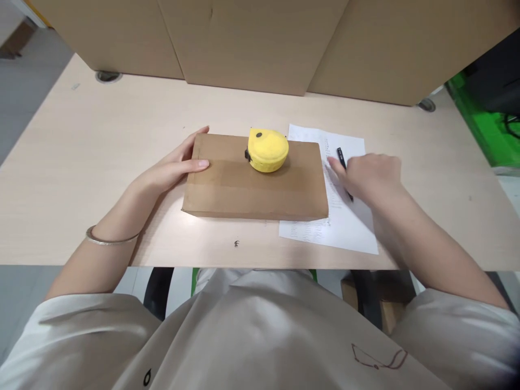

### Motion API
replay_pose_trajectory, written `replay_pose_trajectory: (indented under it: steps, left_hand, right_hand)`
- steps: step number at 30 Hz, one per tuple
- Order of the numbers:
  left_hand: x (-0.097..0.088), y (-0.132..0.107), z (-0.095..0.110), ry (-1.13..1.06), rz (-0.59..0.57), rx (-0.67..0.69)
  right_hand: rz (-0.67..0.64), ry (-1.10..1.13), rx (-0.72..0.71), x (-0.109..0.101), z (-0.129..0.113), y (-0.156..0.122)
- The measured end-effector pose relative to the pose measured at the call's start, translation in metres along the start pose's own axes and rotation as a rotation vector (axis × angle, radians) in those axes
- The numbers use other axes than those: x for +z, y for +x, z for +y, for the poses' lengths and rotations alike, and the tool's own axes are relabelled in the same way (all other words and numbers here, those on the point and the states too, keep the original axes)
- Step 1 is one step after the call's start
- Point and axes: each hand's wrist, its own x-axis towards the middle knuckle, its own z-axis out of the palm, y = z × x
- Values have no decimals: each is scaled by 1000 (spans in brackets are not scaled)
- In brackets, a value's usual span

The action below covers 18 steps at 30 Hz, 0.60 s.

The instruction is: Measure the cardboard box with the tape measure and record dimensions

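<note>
A brown cardboard box (260, 192) lies flat on the table in front of me. My left hand (182, 161) grips its left end, thumb pressed on the top face and the other fingers along the side. On the box rests a yellow tape measure (268, 150) with a black tab at its left. Over the paper to the right is my right hand (371, 172), fingers curled under and thumb sticking out leftward; its palm side is hidden. The hand partly covers a black pen (341, 156), so I cannot tell whether it touches the pen.
A printed white sheet of paper (353, 227) lies partly under the box. Tall cardboard panels (252, 43) stand along the back of the pale table (101, 141). Two cable holes sit near them. A small dark mark (236, 244) is near the front edge.
</note>
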Motion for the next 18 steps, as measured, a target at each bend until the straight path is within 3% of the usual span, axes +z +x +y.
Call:
replay_pose_trajectory:
  steps: [3,6,9,13,15,18]
  left_hand:
    - [1,0,0,-20,1,21]
    - [2,0,2,0,-10,34]
    - [2,-1,3,25,-30,34]
    - [8,0,-2,13,-7,40]
    - [15,3,-5,-68,69,40]
    - [28,6,-7,-164,263,45]
  right_hand:
    - [186,151,-237,-25,-56,0]
    - [134,308,-644,-31,-103,-1]
    - [36,303,-829,-20,-128,4]
    - [21,334,-779,-11,-124,8]
    - [14,425,-645,-16,-108,6]
    - [-19,775,-333,-28,-75,1]
